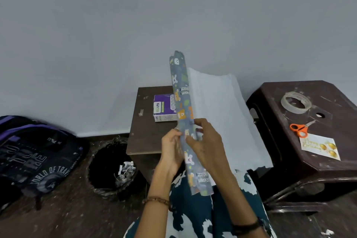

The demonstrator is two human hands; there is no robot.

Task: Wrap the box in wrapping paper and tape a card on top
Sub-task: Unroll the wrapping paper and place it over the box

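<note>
Wrapping paper (pixel 184 114), a blue cartoon-printed roll with its white underside partly unrolled rightward, is gripped upright by the left hand (pixel 172 149) and right hand (pixel 205 141), fingers curled round it. Behind it, the purple-and-white cardboard box (pixel 164 108) is seen on a small brown table (pixel 146 131). Paper scraps are held in the black-lined bin (pixel 113 166). A clear tape roll (pixel 296 102), orange-handled scissors (pixel 300 128) and white greeting card (pixel 319 147) are laid on a dark plastic stool (pixel 328 160).

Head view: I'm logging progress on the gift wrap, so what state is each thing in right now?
Wrapping paper roll: partly unrolled, white underside open to the right, held upright.
Left hand: grips the roll.
Right hand: grips the roll.
Box: unwrapped, lying on the small table.
Tape roll: lying flat on the stool.
Scissors: closed, on the stool.
Card: face up, on the stool.
Bin: open, paper scraps inside.
</note>
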